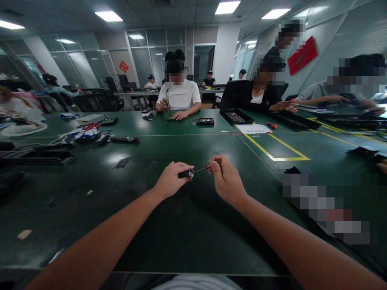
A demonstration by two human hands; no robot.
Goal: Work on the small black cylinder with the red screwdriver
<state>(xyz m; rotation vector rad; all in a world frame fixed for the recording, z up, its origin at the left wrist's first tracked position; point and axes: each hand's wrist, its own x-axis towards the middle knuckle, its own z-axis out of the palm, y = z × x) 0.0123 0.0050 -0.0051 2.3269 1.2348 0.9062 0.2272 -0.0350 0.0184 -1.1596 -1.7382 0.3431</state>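
Over dark green tabletop [187, 225], left hand [171, 181] grips small black handle [186, 174]; right hand [225, 179] pinches thin metal rod [200, 170]. Best keep both lined up straight.

Both arms outstretched, left hand [171, 180] fisted, right hand [225, 179] pinching

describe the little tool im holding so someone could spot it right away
On the green table, near its front edge, two bare hands meet. The left hand grips a small screwdriver by its black handle; the right hand pinches its thin shaft. It is the only tool held above the mat.
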